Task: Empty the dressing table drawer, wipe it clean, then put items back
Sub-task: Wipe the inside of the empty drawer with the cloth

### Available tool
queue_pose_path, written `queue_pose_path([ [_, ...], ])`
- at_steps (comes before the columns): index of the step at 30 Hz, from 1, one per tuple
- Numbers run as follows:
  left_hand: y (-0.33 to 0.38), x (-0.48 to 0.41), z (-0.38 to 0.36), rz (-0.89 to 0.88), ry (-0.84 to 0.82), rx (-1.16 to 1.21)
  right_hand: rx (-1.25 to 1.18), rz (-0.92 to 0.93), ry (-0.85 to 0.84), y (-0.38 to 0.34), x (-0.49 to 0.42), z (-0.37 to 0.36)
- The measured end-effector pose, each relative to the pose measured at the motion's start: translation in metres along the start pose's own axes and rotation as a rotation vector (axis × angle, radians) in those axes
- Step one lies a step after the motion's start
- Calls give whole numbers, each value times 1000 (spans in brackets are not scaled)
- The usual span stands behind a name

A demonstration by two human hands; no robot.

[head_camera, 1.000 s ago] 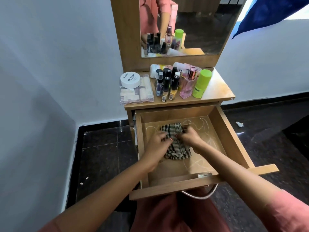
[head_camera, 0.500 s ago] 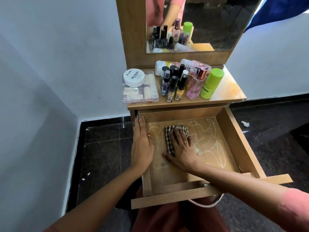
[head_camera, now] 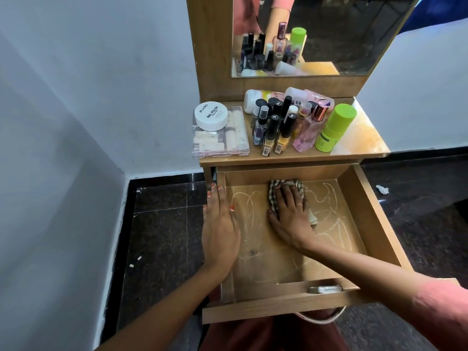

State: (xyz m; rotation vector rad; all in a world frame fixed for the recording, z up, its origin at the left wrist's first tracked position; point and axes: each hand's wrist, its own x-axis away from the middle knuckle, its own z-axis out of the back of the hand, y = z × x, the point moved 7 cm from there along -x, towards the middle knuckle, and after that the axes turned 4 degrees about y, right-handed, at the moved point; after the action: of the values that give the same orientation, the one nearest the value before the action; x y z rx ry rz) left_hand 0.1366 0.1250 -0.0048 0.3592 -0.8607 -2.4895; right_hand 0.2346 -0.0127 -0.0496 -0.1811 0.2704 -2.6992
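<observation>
I see the table (head_camera: 364, 138) just above the open drawer (head_camera: 369, 214). My left grip (head_camera: 220, 231) lies flat on the drawer's left wall, fingers straight, holding nothing. My right grip (head_camera: 291, 216) presses open-palmed on the checked cloth (head_camera: 273, 192) near the drawer's back wall. Bottles (head_camera: 286, 122) stand above the drawer.

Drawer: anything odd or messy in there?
Yes. White scrawled lines loop across the floor of the drawer, like chalk marks, not yet wiped off. The right hand presses a checked cloth flat near the back.
</observation>
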Motion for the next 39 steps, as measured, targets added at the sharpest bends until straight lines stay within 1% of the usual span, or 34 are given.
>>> queue_pose_path([
  [2,0,-1,1,-12,15,-93,32,36,14,-11,0,-3],
  [5,1,-1,2,-10,28,-169,64,142,4,-34,-2,-11],
  [12,2,6,2,-1,0,-239,25,337,-47,-83,-5,-22],
  [17,3,7,5,-10,-2,-223,30,399,-44,-84,-8,-20],
  [21,5,9,6,-24,4,-220,63,505,-77,-80,-1,-17],
  [26,5,8,5,-22,20,-224,97,664,-188,-69,39,-15],
  [27,5,8,5,-23,23,-219,108,704,-164,-69,47,-13],
  [28,5,8,5,-23,26,-213,138,744,-98,-70,53,-10],
  [30,5,9,5,-23,28,-215,238,742,20,-70,53,-7],
  [33,5,10,4,-22,25,-226,300,706,99,-76,43,-9],
  [35,4,10,4,-17,23,-227,326,640,128,-79,30,-7],
  [37,4,10,4,-16,23,-221,322,530,140,-84,15,2],
  [39,5,10,4,-18,22,-210,279,431,83,-87,0,0],
])
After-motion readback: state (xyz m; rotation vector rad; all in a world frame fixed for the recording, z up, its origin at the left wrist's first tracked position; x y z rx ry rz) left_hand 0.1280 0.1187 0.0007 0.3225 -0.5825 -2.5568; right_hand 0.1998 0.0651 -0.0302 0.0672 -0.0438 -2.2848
